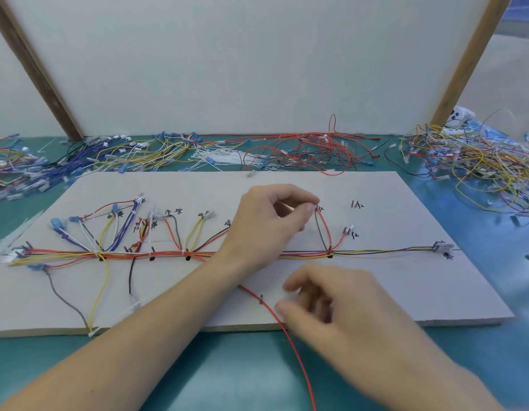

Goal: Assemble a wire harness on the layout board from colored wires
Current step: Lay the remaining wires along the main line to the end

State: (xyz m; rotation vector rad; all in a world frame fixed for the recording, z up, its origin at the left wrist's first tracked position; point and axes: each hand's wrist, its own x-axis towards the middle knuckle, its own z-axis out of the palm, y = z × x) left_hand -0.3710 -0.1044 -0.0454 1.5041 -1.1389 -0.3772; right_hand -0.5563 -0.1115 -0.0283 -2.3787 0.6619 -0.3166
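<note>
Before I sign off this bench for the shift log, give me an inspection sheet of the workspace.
Surface: teal mat under a pale layout board.
Job's things: harness trunk along the board, branches fanning to handwritten labels.
Clutter: loose wire heaps behind and right; white cable ties.
Grippers: left hand pinching at a red and black branch end; right hand blurred, fingers curled near a red wire.
Cables: that red wire trails off the board's near edge.
Surroundings: white panel, wooden posts.
</note>
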